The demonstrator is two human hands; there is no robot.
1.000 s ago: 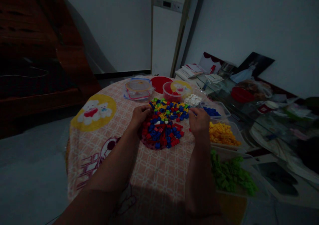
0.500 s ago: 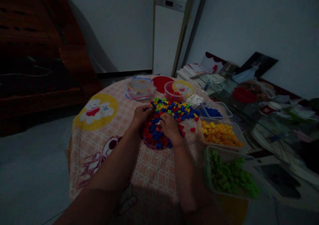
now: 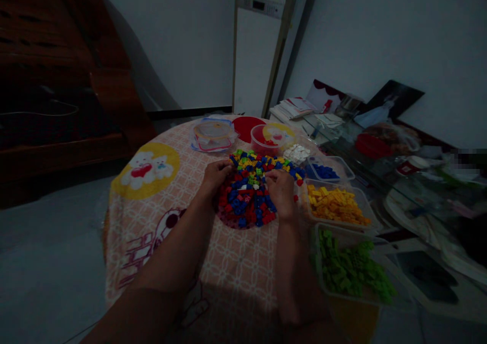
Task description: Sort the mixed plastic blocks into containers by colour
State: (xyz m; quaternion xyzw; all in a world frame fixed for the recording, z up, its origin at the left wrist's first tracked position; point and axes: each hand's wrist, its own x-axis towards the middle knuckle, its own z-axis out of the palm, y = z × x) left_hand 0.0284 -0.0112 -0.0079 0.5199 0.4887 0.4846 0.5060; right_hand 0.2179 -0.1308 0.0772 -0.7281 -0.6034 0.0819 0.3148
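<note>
A heap of small mixed blocks [image 3: 243, 204], red, blue, yellow and green, is spread on the cloth-covered table. At its left edge rests my left hand [image 3: 218, 175], fingers curled together; anything between them is too small to make out. My right hand [image 3: 279, 185] is over the right part of the heap with thumb and fingertips pinched, and what they hold cannot be made out. A pile of white blocks [image 3: 297, 153] lies behind it. To the right are boxes of blue blocks [image 3: 325, 171], yellow blocks [image 3: 337, 205] and green blocks [image 3: 353, 268].
A round clear tub [image 3: 262, 142] with some red blocks stands at the back, beside stacked clear lids and containers [image 3: 213, 135]. On the right, a cluttered glass-topped table [image 3: 403, 192] holds papers, a cup and bags. A wooden bench [image 3: 110, 95] is at the left.
My right hand has moved right from the middle of the heap, uncovering red, blue and white blocks there. My left hand has stayed in place.
</note>
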